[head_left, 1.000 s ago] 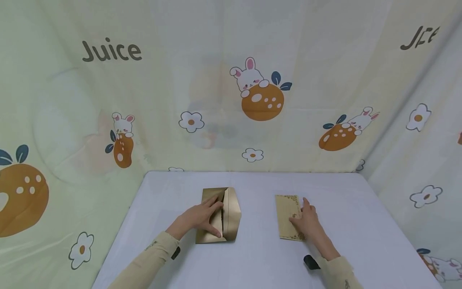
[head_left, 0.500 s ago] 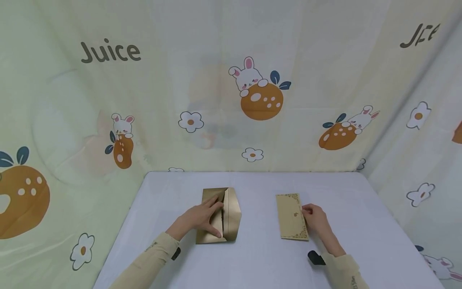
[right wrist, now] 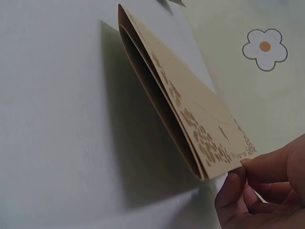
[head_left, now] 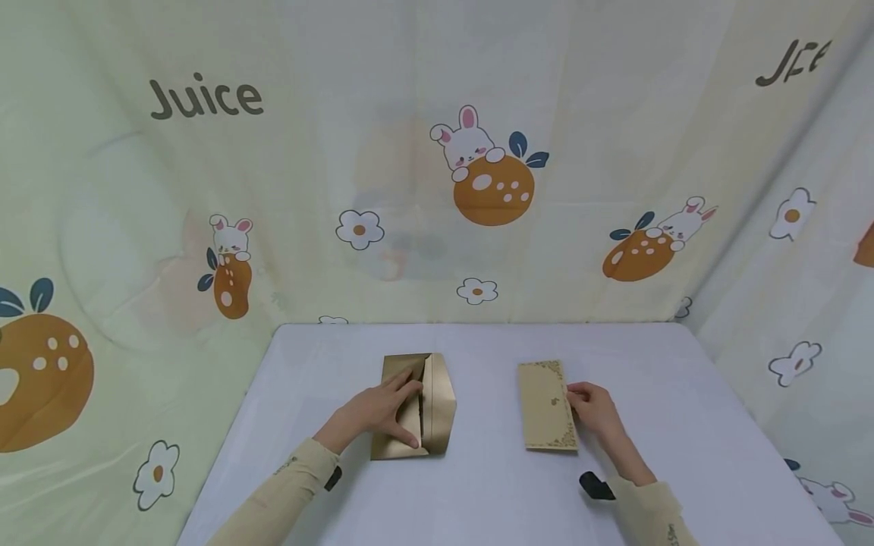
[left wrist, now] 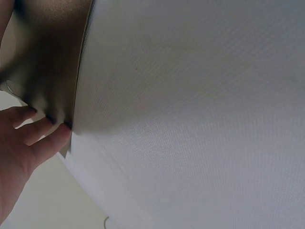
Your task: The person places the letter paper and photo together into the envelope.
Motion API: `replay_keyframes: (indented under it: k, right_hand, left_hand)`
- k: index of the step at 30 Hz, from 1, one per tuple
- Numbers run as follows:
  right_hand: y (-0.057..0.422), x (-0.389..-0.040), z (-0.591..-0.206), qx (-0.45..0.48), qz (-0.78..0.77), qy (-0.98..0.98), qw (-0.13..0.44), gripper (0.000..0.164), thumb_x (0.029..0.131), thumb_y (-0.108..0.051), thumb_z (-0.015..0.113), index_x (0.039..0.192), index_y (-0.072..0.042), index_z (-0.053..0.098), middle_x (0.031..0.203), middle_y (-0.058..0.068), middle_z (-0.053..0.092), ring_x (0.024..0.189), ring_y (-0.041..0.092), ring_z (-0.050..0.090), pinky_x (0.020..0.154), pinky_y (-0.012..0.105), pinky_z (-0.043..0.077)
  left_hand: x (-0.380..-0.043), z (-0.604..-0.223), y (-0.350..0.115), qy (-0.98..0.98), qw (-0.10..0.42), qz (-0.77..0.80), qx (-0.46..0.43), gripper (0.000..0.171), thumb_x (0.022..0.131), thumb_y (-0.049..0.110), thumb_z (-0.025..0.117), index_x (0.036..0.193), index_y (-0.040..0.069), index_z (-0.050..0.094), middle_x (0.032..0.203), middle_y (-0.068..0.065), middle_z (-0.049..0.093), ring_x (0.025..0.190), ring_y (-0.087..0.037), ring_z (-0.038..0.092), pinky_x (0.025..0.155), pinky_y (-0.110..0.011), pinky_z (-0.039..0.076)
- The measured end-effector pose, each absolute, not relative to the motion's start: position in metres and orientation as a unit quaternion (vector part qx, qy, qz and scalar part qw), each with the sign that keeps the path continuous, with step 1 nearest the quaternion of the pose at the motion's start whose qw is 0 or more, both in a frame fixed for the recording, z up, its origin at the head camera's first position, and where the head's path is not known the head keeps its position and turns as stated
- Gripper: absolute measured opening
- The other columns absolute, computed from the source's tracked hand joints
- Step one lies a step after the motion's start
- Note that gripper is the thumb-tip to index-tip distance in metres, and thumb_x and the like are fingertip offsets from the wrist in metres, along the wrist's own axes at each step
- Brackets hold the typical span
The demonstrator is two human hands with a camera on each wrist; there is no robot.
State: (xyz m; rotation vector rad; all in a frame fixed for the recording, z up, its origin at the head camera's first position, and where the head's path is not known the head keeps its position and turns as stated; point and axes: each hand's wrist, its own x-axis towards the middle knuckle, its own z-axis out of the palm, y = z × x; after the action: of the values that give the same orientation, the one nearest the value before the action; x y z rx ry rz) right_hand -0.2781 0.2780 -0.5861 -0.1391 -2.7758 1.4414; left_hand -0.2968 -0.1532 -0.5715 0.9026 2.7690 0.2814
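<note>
A gold envelope (head_left: 438, 409) lies on the left half of the table, its flap spread out to the right. My left hand (head_left: 378, 409) rests on its body, fingers and thumb spread on either side of the opening. To the right is a folded cream card (head_left: 546, 406) with brown floral corners. Thumb and fingers of my right hand (head_left: 595, 409) pinch the card's right edge. In the right wrist view the card (right wrist: 190, 114) is tilted up from the table with its shadow below, and its layers gape slightly at the near side.
A white-covered table (head_left: 485, 485) bears both items. Behind it hangs a curtain (head_left: 410, 265) printed with rabbits, oranges and flowers, which continues along the left and right sides. A black wrist device (head_left: 596, 485) sits by the right sleeve.
My right hand went from lying over the card's right part to pinching its right edge. The card has since shifted slightly left and away. The left hand and envelope stay put.
</note>
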Motion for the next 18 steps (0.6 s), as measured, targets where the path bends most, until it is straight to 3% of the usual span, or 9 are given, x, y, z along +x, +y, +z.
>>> replay_keyframes:
  k: [18]
  right_hand:
    - [0.225, -0.284, -0.596, -0.048, 0.509, -0.859, -0.022, 0.026, 0.098, -0.002, 0.056, 0.117, 0.015, 0.061, 0.094, 0.022, 0.069, 0.073, 0.012, 0.06, 0.062, 0.022, 0.049]
  left_hand:
    - [-0.297, -0.569, -0.153, 0.94, 0.111, 0.103, 0.304, 0.106, 0.066, 0.08, 0.072, 0.149, 0.027, 0.034, 0.166, -0.021, 0.019, 0.142, -0.041, 0.044, 0.089, -0.05, 0.055]
